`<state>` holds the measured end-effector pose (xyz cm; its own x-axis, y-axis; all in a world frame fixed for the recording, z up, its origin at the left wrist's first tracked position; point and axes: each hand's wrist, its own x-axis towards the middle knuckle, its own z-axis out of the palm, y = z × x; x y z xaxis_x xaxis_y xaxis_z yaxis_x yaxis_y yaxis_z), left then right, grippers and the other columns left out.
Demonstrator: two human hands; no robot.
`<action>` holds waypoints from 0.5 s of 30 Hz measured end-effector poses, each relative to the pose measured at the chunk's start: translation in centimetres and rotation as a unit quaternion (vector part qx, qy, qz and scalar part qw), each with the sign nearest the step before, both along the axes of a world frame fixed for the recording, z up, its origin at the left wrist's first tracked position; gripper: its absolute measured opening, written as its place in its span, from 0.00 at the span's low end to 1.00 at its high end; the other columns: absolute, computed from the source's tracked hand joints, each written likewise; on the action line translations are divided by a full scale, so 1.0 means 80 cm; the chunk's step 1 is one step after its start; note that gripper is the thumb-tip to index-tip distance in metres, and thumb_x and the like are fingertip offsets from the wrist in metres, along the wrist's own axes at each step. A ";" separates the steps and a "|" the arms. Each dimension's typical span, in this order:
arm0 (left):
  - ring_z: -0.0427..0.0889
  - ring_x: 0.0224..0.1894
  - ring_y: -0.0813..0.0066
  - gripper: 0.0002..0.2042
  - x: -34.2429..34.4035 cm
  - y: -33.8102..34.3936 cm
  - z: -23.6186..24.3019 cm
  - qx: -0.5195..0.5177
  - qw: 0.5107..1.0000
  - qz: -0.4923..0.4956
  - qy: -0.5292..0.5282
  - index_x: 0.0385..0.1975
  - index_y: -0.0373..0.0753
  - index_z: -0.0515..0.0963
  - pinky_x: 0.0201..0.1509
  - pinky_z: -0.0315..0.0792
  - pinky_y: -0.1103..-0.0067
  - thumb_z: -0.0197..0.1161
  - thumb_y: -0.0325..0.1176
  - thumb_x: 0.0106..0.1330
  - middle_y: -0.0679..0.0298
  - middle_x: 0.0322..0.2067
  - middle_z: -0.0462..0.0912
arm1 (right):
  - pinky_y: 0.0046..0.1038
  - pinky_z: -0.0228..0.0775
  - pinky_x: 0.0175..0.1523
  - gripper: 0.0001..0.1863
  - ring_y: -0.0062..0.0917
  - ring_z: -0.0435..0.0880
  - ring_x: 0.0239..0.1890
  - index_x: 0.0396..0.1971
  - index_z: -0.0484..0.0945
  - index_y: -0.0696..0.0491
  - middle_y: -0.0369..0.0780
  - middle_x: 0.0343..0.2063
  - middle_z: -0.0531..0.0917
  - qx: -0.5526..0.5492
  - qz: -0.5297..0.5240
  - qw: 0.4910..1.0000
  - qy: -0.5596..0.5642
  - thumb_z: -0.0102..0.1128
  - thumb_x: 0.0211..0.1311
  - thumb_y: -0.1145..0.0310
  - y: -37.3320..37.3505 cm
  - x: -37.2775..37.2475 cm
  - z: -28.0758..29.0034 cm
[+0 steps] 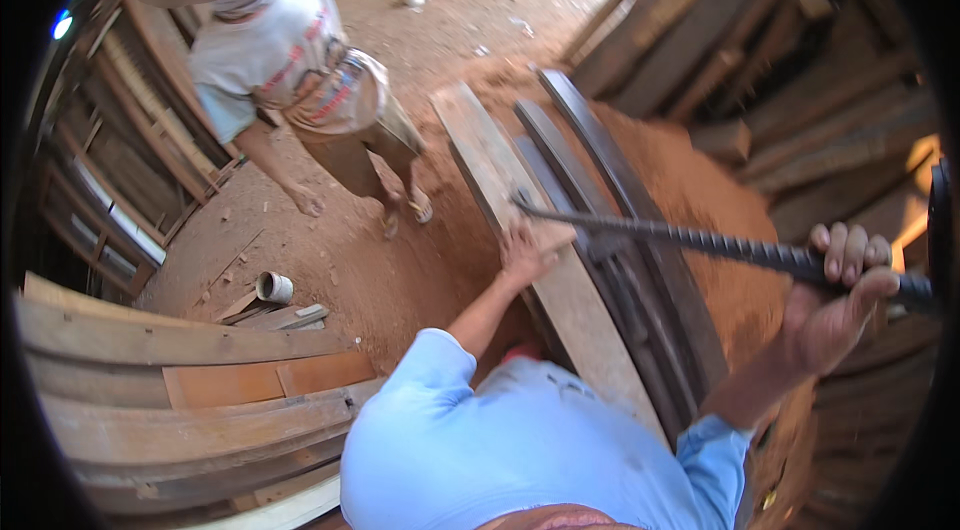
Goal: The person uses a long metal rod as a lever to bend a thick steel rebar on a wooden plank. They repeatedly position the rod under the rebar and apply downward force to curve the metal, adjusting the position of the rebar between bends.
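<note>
My right hand (842, 292) is wrapped round a dark ribbed steel pry bar (720, 246), raised at the right. The bar slants leftward and down, and its bent tip rests at the upper face of a long pale plank (600, 325). Beside that tip lies my left hand (522, 255), fingers stretched out, on or against a small wood block (556, 236) under the bar. Whether the fingers press on the block or the plank is hard to tell. Dark beams (640, 220) run alongside the plank on its right.
Another person (290, 60) in a pale shirt stands across at the left, one arm hanging down. Long boards (200, 370) are stacked at the lower left. A small white bucket (274, 287) lies tipped near wood scraps. Timber (700, 20) leans at the upper right above reddish sawdust.
</note>
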<state>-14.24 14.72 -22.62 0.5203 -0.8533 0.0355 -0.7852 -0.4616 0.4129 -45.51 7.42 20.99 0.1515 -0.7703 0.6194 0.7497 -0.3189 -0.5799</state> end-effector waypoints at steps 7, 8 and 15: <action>0.62 0.67 0.40 0.44 0.028 -0.017 0.008 0.056 0.997 -0.028 0.049 0.61 0.29 0.65 0.71 0.60 0.54 0.79 0.50 0.49 0.40 0.62 0.65 | 0.32 0.64 0.62 0.36 0.22 0.72 0.44 0.55 0.71 0.54 0.33 0.36 0.69 -0.084 0.017 0.996 0.035 0.66 0.62 0.39 -0.003 0.057 0.032; 0.63 0.66 0.40 0.43 0.031 -0.017 0.009 0.048 0.996 -0.028 0.065 0.60 0.29 0.65 0.70 0.61 0.55 0.79 0.49 0.49 0.40 0.62 0.66 | 0.33 0.64 0.63 0.37 0.23 0.72 0.43 0.57 0.71 0.55 0.32 0.35 0.69 -0.109 0.004 0.993 0.043 0.65 0.62 0.38 -0.004 0.064 0.033; 0.62 0.67 0.40 0.52 0.060 -0.003 -0.004 0.028 0.999 -0.034 0.027 0.71 0.32 0.57 0.70 0.61 0.55 0.80 0.48 0.49 0.39 0.64 0.64 | 0.17 0.63 0.33 0.32 0.11 0.63 0.18 0.61 0.71 0.58 0.26 0.17 0.63 -0.179 0.046 0.982 0.050 0.58 0.72 0.45 -0.015 0.094 0.047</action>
<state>-9.44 14.50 -22.93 0.4605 -0.8868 -0.0402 -0.7932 -0.4313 0.4299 -37.96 6.19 24.74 0.2837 -0.4866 0.8263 0.7297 -0.4494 -0.5152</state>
